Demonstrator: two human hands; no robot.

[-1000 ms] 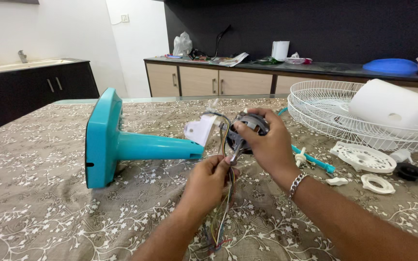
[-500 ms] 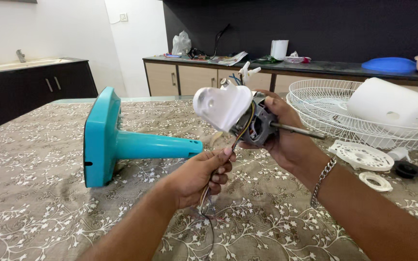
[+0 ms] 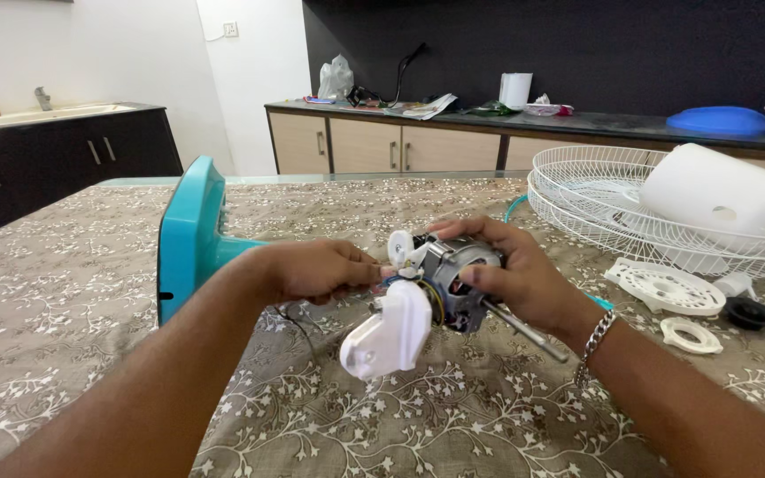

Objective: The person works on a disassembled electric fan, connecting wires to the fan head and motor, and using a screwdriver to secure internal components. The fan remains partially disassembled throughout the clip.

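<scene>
My right hand [image 3: 511, 274] grips a grey fan motor [image 3: 455, 279] over the table, its metal shaft [image 3: 524, 329] pointing down to the right. A white plastic bracket [image 3: 389, 332] hangs off the motor's front by coloured wires. My left hand [image 3: 316, 268] is closed on the wires and a small part at the motor's left side, next to a white knob [image 3: 399, 245]. The teal fan stand [image 3: 192, 237] lies on its side behind my left arm.
White wire fan guards [image 3: 595, 208] sit at the right with a white motor cover [image 3: 719, 199] in them. A white round plate [image 3: 666, 288], a white ring [image 3: 691, 335] and a black cap [image 3: 751, 312] lie nearby. Cabinets and a counter stand behind.
The motor has come down from raised, near the stand's top, to low over the table. The white bracket now hangs below it. My left hand has moved up to the motor.
</scene>
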